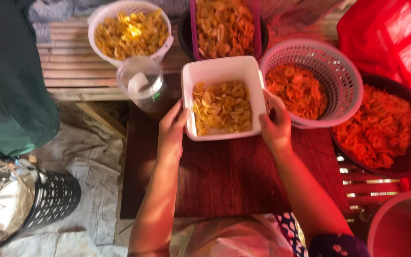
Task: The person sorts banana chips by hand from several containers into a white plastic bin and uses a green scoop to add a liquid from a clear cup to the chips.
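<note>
Your left hand [171,131] and right hand [276,124] are gripping the white square tub [222,69] of yellow chips [222,107], fingers clamped on its sides | tub is resting on the dark table [229,176] | pink basket [343,62] touching its right.

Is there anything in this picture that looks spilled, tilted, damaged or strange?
Nothing stands out. The left hand and right hand hold the white square tub level by its sides, the yellow chips staying inside. No chips lie on the dark red mat. The pink basket and clear jar stand upright.
</note>
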